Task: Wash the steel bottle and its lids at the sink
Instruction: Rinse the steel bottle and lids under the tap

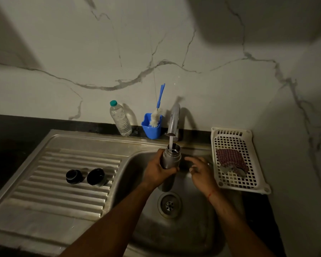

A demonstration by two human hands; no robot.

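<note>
The left hand [158,169] gripped the steel bottle [170,158] under the tap [174,117], right hand [200,171] seemingly spread beside; its mouth wanted centring.

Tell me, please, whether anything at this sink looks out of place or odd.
Nothing stands out: the left hand holds the steel bottle under the running tap; the stopper lid and cup lid sit on the drainboard.

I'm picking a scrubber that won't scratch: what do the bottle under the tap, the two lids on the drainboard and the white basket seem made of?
The bottle: metal, likely stainless steel, matt grey with a dull sheen. The left lid and right lid: black, smooth, faintly glossy, probably plastic. The basket: white moulded plastic, judging by its grid of holes.
</note>
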